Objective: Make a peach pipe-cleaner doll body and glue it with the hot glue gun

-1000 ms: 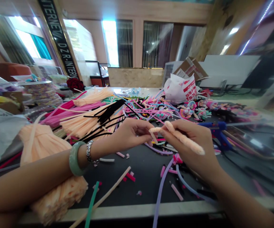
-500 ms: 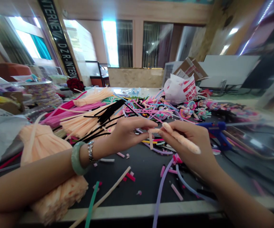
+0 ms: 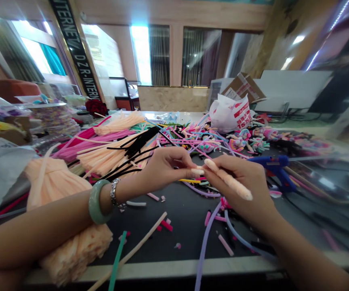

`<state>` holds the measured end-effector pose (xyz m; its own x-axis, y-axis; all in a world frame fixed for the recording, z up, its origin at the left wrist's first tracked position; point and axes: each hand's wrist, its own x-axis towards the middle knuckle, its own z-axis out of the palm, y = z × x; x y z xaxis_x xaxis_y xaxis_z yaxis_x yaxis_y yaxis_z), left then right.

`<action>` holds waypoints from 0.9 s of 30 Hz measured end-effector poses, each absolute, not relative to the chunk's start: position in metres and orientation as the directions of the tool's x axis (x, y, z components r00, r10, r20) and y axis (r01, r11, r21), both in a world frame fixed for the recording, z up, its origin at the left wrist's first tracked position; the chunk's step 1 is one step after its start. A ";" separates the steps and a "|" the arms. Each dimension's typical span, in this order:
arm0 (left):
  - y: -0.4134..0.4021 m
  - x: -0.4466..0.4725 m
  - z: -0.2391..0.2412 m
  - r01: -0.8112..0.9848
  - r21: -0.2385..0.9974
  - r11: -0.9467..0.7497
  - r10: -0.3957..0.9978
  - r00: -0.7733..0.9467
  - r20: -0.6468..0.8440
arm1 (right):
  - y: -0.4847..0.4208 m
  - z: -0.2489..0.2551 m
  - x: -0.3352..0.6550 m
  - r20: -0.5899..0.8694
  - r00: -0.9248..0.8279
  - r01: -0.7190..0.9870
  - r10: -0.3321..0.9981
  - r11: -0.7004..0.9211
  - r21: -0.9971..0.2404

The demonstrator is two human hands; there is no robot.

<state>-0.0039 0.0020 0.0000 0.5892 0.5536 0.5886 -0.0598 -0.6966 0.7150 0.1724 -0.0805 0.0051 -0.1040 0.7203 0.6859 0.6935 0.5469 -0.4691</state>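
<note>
My right hand (image 3: 247, 186) is closed around a peach pipe-cleaner coil wound into a stick (image 3: 227, 179), which lies slanted across its fingers. My left hand (image 3: 165, 167), with a green bangle and a bracelet at the wrist, pinches the loose peach end (image 3: 197, 171) at the coil's upper tip. Both hands meet above the dark table (image 3: 180, 218), thumb tips nearly touching.
Bundles of peach (image 3: 108, 157), pink and black pipe cleaners (image 3: 138, 141) lie to the left. A tangle of coloured pieces fills the middle back. A blue glue gun (image 3: 276, 167) lies to the right, a white plastic bag (image 3: 230, 113) behind. Cut scraps and long purple (image 3: 204, 242), green and peach stems lie near the front edge.
The short peach end that hung down between my hands has been drawn up tight against the coil's tip. Both hands shifted slightly; the coil tilted a little lower.
</note>
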 end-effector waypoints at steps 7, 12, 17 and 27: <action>0.002 -0.003 -0.001 -0.147 0.897 -0.417 0.635 0.659 0.403 | -0.081 0.004 0.171 0.714 -0.134 0.691 0.687 0.581 -0.429; 0.001 -0.002 -0.003 -0.228 0.922 -0.313 0.642 0.665 0.383 | -0.082 0.004 0.169 0.712 -0.134 0.686 0.689 0.583 -0.435; -0.001 0.000 -0.004 -0.273 0.918 -0.287 0.650 0.649 0.396 | -0.082 0.004 0.168 0.709 -0.125 0.680 0.694 0.580 -0.448; -0.006 -0.003 -0.002 -0.219 0.762 -0.610 0.564 0.556 0.611 | -0.083 0.004 0.167 0.684 -0.139 0.662 0.716 0.581 -0.474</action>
